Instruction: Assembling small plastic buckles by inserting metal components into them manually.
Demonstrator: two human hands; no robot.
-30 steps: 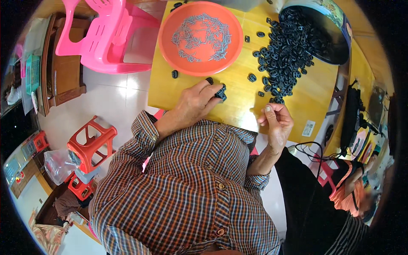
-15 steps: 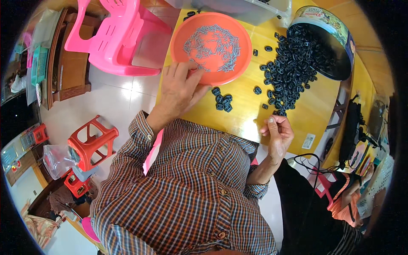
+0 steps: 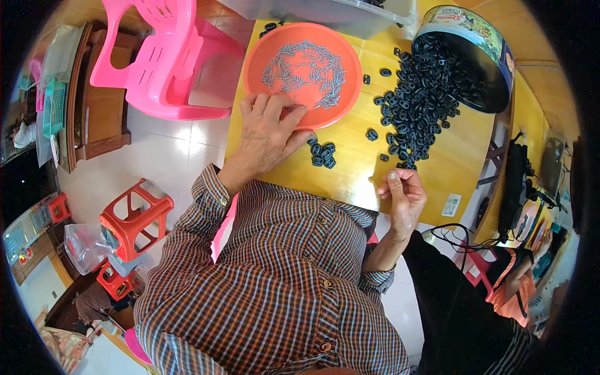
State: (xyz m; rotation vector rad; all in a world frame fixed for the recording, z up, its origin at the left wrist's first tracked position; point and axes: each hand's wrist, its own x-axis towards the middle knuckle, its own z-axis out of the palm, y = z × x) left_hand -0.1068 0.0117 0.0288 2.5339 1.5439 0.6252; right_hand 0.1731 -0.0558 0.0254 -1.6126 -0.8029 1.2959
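My left hand (image 3: 269, 134) reaches over the near left rim of an orange-red basin (image 3: 353, 87). Its bent fingers dip inside, close to many small grey metal pins (image 3: 334, 69) scattered in a rough ring; whatever the fingertips hold is hidden. At the table's near edge, my right hand (image 3: 406, 197) is closed, thumb against forefinger, and I cannot make out what is pinched there. Just beyond it begins a heap of small black oval plastic pieces with two holes (image 3: 415, 106). A smaller cluster of such black pieces (image 3: 323, 154) lies between the hands, below the basin.
The black heap spills from a round tin (image 3: 500, 56) tipped on its side at the far right of the yellow table (image 3: 350, 181). Behind the basin stands a clear plastic box (image 3: 325, 15). A pink chair (image 3: 165, 69) and red stool (image 3: 136, 219) stand to the left.
The view has shifted slightly, so the table sits a little further left. My left hand stays at the basin's near rim with its fingers bent in. The right hand keeps its pinch.
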